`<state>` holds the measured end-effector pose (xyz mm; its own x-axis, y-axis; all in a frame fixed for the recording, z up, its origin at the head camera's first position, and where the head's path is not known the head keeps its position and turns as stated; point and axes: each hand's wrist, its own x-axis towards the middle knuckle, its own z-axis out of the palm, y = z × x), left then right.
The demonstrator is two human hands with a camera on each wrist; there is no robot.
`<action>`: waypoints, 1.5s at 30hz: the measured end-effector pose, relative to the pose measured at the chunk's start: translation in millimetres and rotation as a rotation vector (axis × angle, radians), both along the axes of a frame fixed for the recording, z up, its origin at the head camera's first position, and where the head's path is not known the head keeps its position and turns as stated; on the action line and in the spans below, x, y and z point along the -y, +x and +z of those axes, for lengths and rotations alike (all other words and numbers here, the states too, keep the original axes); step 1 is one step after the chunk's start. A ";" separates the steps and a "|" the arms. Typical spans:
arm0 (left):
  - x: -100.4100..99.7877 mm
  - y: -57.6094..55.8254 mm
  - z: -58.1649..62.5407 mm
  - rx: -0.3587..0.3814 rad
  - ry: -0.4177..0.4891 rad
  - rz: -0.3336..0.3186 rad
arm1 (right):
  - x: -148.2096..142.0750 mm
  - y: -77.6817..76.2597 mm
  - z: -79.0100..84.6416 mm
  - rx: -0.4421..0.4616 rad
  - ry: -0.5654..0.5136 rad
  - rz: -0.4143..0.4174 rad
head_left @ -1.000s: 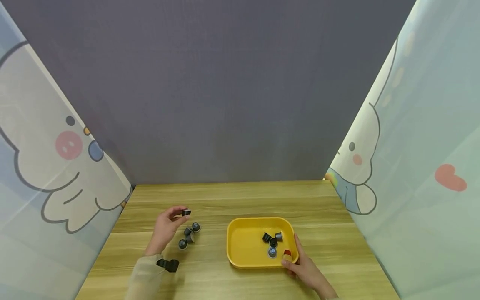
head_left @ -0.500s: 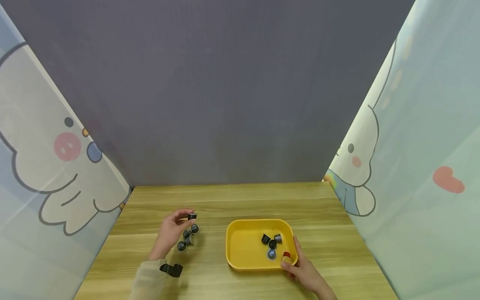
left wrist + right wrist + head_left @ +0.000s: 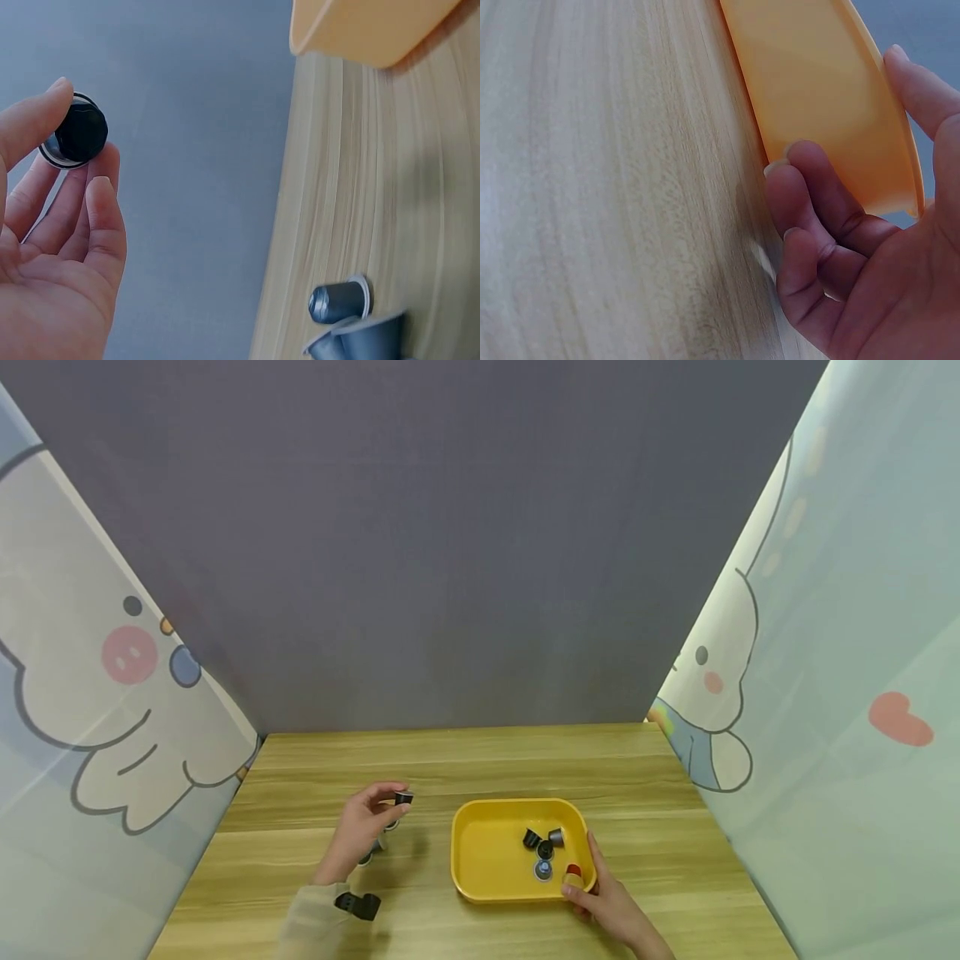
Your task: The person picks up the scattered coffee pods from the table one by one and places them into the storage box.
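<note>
My left hand [image 3: 358, 828] pinches a black coffee capsule [image 3: 403, 797] between thumb and fingertips, held above the table to the left of the yellow tray [image 3: 480, 852]. In the left wrist view the same capsule [image 3: 84, 133] shows its dark end and pale rim, with the thumb on one side and fingers beneath. My right hand [image 3: 617, 906] grips the tray's near right corner; in the right wrist view, curled fingers [image 3: 799, 199] lie against the outer wall. Inside the tray are several dark capsules [image 3: 545, 850], a blue-grey capsule [image 3: 543, 870] and a red-topped one [image 3: 573, 870].
Several more dark capsules lie on the wooden table [image 3: 420, 927], partly hidden behind the left hand; one capsule [image 3: 339, 301] lies on its side in the left wrist view. A grey panel [image 3: 450, 568] stands behind the table, with patterned curtains [image 3: 840, 635] at both sides.
My left hand has moved right toward the tray with the capsule, now covering more of the loose capsules. The right hand and tray stay in place.
</note>
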<state>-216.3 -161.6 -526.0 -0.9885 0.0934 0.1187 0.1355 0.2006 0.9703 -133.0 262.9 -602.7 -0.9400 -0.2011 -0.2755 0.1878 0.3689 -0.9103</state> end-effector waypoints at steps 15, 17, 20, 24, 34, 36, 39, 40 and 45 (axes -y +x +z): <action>-43.7 -7.2 -0.6 0.003 0.045 -0.147 | -1.8 0.6 1.5 -0.001 0.013 0.005; -50.6 -7.5 -2.6 -0.004 0.037 -0.158 | -1.8 1.2 1.8 0.003 0.012 0.005; -62.7 -8.6 -6.7 -0.031 0.030 -0.179 | -2.5 2.0 2.6 0.004 0.017 0.002; -80.1 -11.5 -12.0 -0.048 0.043 -0.234 | -3.9 2.1 2.6 0.004 0.021 0.000; -112.5 -17.3 -6.3 -0.042 0.010 -0.322 | -3.8 0.6 0.8 -0.004 0.026 0.005; -117.3 -19.0 -2.9 -0.050 -0.015 -0.332 | -3.0 0.2 0.6 -0.009 0.029 0.009; -124.3 -22.3 -0.2 -0.069 -0.047 -0.350 | -1.6 -0.3 0.5 -0.018 0.032 0.014; -126.7 -23.4 0.4 -0.078 -0.059 -0.361 | -1.0 -0.5 0.5 -0.018 0.033 0.014; -138.9 -29.0 4.1 -0.086 -0.122 -0.401 | 0.2 -1.1 1.6 -0.017 0.046 0.008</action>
<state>-245.3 -22.7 -521.9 -0.8581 0.4869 0.1630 0.3051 0.2282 0.9246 -134.1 262.7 -601.1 -0.9430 -0.1962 -0.2689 0.1696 0.4118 -0.8954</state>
